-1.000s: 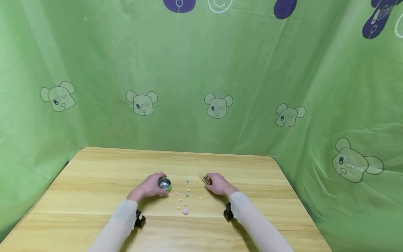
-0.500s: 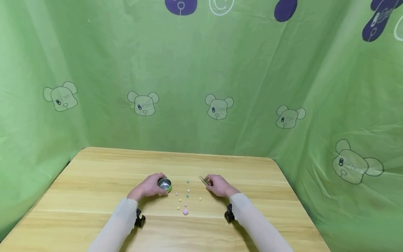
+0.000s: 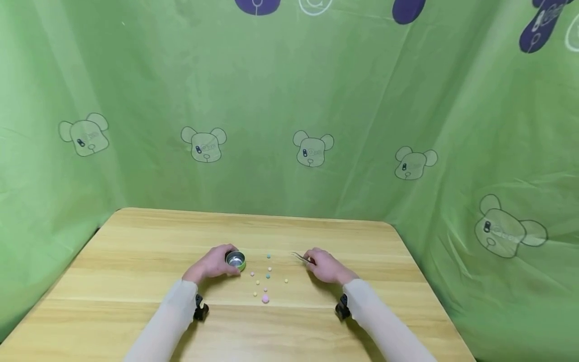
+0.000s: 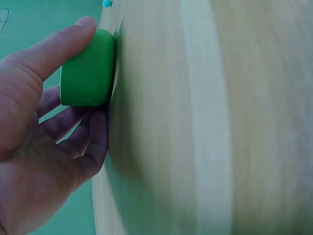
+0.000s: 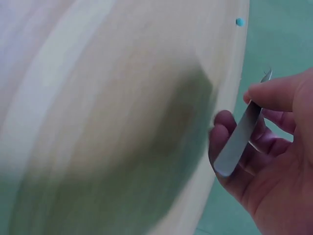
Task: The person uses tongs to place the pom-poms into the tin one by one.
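Note:
On the wooden table [image 3: 253, 332], my left hand [image 3: 212, 264] grips a small round tin [image 4: 88, 71], green outside and silvery inside. Its thumb lies along the near side and the fingers go round the far side. My right hand [image 3: 329, 266] pinches metal tweezers [image 5: 237, 144] between thumb and fingers, their thin tips [image 3: 295, 254] pointing left, apart from anything. Between the hands lie several small pastel balls, among them a blue ball [image 3: 269, 256], a yellow ball [image 3: 286, 281] and a larger pink ball [image 3: 265, 298].
A green curtain [image 3: 258, 186] printed with bear heads hangs behind the table and along its sides. Black wrist cameras, one at the left wrist [image 3: 200, 308] and one at the right wrist [image 3: 343, 307], sit close to the tabletop.
My right hand has shifted a little to the right, and the tweezers have turned so their tips point more to the left. The left hand keeps its grip on the tin.

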A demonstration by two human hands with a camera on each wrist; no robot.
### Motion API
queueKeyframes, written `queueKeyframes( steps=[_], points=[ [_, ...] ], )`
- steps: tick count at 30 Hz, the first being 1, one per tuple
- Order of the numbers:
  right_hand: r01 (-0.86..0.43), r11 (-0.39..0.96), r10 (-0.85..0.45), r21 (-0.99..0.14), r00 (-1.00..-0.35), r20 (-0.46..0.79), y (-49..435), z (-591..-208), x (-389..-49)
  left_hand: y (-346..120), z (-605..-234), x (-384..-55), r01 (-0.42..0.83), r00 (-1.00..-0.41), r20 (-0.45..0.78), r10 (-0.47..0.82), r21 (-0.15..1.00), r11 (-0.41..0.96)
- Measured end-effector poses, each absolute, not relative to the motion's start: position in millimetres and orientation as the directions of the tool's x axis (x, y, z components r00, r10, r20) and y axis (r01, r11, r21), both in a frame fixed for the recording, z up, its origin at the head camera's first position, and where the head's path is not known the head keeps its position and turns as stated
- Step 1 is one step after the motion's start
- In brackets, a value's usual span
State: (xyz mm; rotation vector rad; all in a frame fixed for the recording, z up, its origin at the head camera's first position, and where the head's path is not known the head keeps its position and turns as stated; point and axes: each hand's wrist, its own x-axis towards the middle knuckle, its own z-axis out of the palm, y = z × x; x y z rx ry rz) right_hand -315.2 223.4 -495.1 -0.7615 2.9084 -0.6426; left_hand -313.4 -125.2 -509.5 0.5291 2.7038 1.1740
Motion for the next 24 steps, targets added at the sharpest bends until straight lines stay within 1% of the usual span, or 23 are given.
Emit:
queueKeyframes(
  steps=[5, 11, 14, 17, 24],
  points=[
    [-0.481, 0.793, -0.503, -0.374, -0.863, 0.043, 228.3, -486.8, -305.7, -125.0, -510.9, -315.3, 0.24, -0.934, -0.004, 0.356, 0.733, 0.637],
    [-0.59, 0.741, -0.616, -0.32, -0.787, 0.026, 229.5, -483.9, -294.2, -125.3, -514.2, -317.1, 0.231, -0.939, -0.01, 0.345, 0.725, 0.649],
    [-0.633, 0.723, -0.654, -0.276, -0.756, 0.022, 228.4, -487.8, -290.7, -125.8, -514.8, -316.4, 0.238, -0.937, -0.007, 0.35, 0.723, 0.649],
    [-0.647, 0.717, -0.666, -0.259, -0.746, 0.017, 226.5, -490.0, -288.0, -125.6, -514.9, -315.3, 0.234, -0.937, -0.009, 0.35, 0.727, 0.645],
    [-0.642, 0.722, -0.662, -0.257, -0.749, 0.01, 224.1, -493.2, -287.6, -124.4, -513.5, -315.8, 0.226, -0.94, -0.009, 0.341, 0.733, 0.641]
  ],
)
